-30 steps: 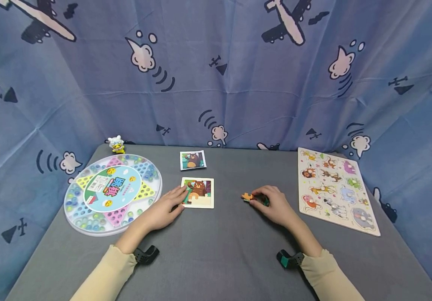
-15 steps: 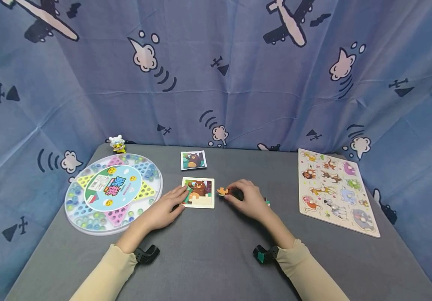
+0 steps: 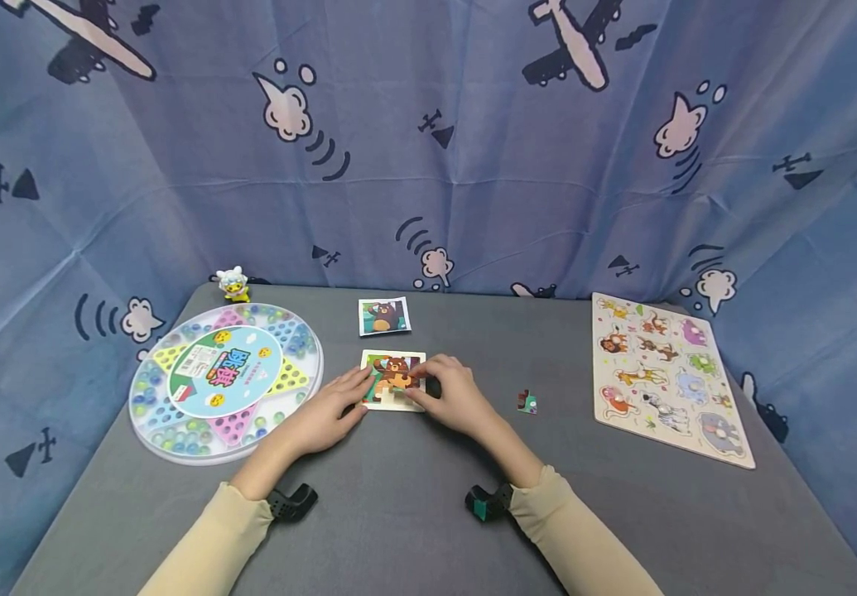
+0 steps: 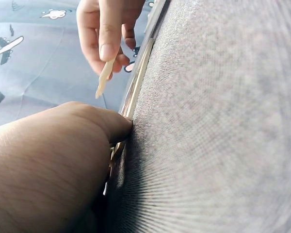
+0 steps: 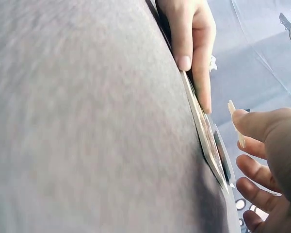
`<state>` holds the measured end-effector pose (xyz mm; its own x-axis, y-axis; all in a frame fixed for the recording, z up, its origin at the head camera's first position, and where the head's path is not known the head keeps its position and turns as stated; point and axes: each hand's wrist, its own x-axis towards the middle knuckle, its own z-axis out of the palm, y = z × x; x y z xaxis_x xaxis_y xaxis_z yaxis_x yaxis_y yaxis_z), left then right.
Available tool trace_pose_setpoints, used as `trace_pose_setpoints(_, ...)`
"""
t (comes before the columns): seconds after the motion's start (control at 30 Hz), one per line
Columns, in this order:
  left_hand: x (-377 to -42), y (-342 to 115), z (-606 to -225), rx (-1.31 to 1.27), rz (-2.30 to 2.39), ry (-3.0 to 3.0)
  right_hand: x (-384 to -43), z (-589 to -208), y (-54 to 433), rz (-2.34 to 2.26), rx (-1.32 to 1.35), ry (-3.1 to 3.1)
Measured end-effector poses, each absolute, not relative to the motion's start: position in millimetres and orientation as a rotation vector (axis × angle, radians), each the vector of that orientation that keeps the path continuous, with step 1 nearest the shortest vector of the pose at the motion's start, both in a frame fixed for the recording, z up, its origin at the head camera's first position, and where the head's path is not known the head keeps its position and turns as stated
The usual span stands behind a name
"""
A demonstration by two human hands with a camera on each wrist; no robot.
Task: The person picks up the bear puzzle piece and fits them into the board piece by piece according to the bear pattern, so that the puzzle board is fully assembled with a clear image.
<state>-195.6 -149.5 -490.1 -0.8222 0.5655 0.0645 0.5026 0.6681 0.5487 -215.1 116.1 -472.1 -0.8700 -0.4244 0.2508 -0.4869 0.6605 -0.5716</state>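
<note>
A small square jigsaw tray (image 3: 391, 406) with a bear picture lies on the table, its lower part bare wood. My left hand (image 3: 329, 412) rests at its left side with fairly straight fingers. In the right wrist view, that thumb (image 5: 183, 62) touches the tray's near edge while a finger lies over the top. My right hand (image 3: 456, 399) pinches a thin wooden puzzle piece (image 4: 104, 81) between thumb and forefinger. It is tilted above the tray's right part, and both wrist views show a gap under it. Another puzzle piece (image 3: 527, 402), green and brown, lies right of that hand.
A bear picture card (image 3: 384, 317) lies behind the tray. On the left are a round Chinese checkers set (image 3: 225, 385) with marbles and a small figurine (image 3: 233, 285). An animal peg puzzle board (image 3: 670, 377) lies right, and a patterned curtain (image 3: 428, 149) hangs behind the table.
My right hand has moved left with the puzzle piece, from open table to over the tray. The other loose piece has come into sight behind it. My left hand has stayed in place.
</note>
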Motion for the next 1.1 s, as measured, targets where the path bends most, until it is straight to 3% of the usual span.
trace_pose_setpoints(1.1, -198, -151, -493, 0.88, 0.856, 2.758, -213, -498, 104, 0.979, 0.812, -2.745)
